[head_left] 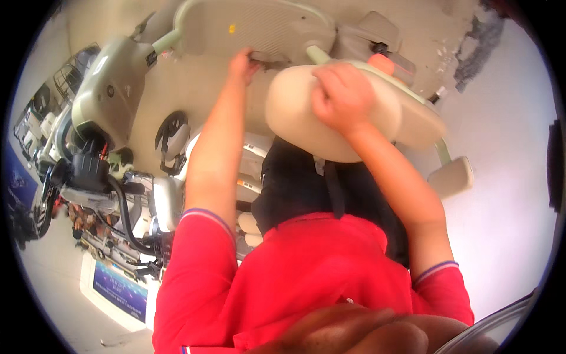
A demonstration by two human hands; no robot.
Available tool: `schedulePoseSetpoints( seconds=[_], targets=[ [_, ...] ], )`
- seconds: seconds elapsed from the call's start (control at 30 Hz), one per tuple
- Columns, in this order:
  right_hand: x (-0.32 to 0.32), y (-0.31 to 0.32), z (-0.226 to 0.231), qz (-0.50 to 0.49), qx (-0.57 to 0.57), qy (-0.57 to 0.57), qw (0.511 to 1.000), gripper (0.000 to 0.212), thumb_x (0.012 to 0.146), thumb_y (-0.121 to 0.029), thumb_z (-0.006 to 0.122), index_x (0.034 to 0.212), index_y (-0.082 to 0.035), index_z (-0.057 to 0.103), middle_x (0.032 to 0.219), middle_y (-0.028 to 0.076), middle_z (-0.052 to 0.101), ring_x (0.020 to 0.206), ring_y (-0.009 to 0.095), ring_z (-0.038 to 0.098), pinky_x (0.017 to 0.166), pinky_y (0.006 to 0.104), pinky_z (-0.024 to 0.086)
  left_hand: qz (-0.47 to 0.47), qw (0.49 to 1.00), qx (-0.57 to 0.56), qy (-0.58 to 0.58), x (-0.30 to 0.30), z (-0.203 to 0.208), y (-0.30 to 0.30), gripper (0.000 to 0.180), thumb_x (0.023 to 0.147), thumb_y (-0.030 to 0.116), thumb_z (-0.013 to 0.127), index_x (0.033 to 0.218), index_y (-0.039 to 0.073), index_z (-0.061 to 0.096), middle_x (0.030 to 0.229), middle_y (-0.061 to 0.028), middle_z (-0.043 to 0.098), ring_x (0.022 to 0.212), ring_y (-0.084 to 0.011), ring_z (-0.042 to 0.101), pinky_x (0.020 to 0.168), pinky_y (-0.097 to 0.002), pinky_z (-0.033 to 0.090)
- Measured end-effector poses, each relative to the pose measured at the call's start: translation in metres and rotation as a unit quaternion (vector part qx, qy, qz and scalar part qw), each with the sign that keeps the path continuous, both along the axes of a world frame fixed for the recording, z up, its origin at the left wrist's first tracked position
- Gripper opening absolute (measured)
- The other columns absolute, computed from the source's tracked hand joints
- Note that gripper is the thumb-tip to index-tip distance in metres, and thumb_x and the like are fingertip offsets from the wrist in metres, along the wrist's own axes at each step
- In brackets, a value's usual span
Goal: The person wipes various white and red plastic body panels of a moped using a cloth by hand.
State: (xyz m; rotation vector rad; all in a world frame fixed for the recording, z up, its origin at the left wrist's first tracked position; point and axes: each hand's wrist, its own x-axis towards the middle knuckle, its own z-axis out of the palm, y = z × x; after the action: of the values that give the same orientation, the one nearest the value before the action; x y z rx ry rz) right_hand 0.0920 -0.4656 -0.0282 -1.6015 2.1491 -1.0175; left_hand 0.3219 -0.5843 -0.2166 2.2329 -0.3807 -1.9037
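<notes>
A cream electric scooter lies before me, seen from above. My left hand [243, 62] reaches to the ribbed footboard [253, 26], and its fingers curl into a dark gap [268, 59] at the footboard's near edge. My right hand [342, 97] sits on top of the cream padded seat [295, 115], fingers bent and gripping its surface. Both forearms come up from my red short-sleeved shirt [306, 271]. A dark cavity [295, 183] shows under the seat.
The scooter's front panel and handlebar [109, 88] are at the left, with more parked scooters [41, 124] behind. A small cream backrest pad [451, 177] sticks out at the right. A blue and white board [118, 289] lies lower left. A pale wall is at the right.
</notes>
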Motion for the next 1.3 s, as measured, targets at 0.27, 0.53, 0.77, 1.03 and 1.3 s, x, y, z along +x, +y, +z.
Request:
schedulePoseSetpoints(
  seconds=[0.27, 0.53, 0.77, 1.03, 1.3],
  targets=[
    [-0.008, -0.013, 0.014, 0.029, 0.080, -0.088, 0.993, 0.023, 0.073, -0.011, 0.062, 0.095, -0.007, 0.069, 0.091, 0.009, 0.068, 0.084, 0.028, 0.064, 0.073, 0.0381, 0.052, 0.058, 0.946, -0.315, -0.043, -0.062, 0.192, -0.026, 0.018, 0.086, 0.014, 0.061, 0.100, 0.004, 0.058, 0.089, -0.0070, 0.062, 0.075, -0.0173, 0.061, 0.061, -0.0322, 0.051],
    [-0.038, 0.013, 0.135, 0.146, 0.163, -0.413, 0.884, 0.062, 0.080, -0.017, 0.061, 0.140, -0.009, 0.045, 0.131, 0.013, 0.057, 0.104, 0.025, 0.064, 0.093, 0.0369, 0.049, 0.099, 0.897, -0.397, 0.169, -0.112, 0.376, 0.091, 0.027, 0.087, 0.004, 0.057, 0.113, -0.004, 0.056, 0.101, -0.0091, 0.063, 0.086, -0.0188, 0.064, 0.067, -0.0328, 0.055],
    [-0.018, 0.112, 0.159, 0.121, 0.211, -0.489, 0.838, 0.056, 0.082, -0.009, 0.055, 0.138, -0.003, 0.047, 0.116, 0.015, 0.065, 0.101, 0.024, 0.064, 0.089, 0.0324, 0.049, 0.009, 0.902, -0.270, 0.337, -0.106, 0.446, 0.180, 0.029, 0.089, 0.005, 0.059, 0.117, -0.004, 0.054, 0.106, -0.0106, 0.064, 0.094, -0.0194, 0.064, 0.084, -0.0333, 0.053],
    [-0.005, 0.151, 0.236, -0.046, 0.240, -0.733, 0.635, 0.035, 0.096, -0.028, 0.045, 0.117, -0.006, 0.060, 0.111, 0.008, 0.067, 0.099, 0.020, 0.067, 0.080, 0.0299, 0.052, -0.284, 0.824, -0.490, 0.014, -0.069, 0.440, 0.210, 0.026, 0.083, 0.007, 0.067, 0.108, -0.001, 0.065, 0.103, -0.0102, 0.067, 0.093, -0.0201, 0.064, 0.082, -0.0312, 0.050],
    [0.062, 0.129, 0.263, 0.106, 0.285, -0.584, 0.752, 0.034, 0.086, -0.005, 0.059, 0.119, 0.001, 0.061, 0.096, 0.003, 0.065, 0.079, 0.010, 0.061, 0.069, 0.0240, 0.050, -0.285, 0.874, -0.389, 0.061, 0.005, 0.457, 0.224, 0.039, 0.081, 0.009, 0.068, 0.119, 0.003, 0.061, 0.107, -0.0143, 0.067, 0.099, -0.0227, 0.065, 0.085, -0.0323, 0.051]
  ],
)
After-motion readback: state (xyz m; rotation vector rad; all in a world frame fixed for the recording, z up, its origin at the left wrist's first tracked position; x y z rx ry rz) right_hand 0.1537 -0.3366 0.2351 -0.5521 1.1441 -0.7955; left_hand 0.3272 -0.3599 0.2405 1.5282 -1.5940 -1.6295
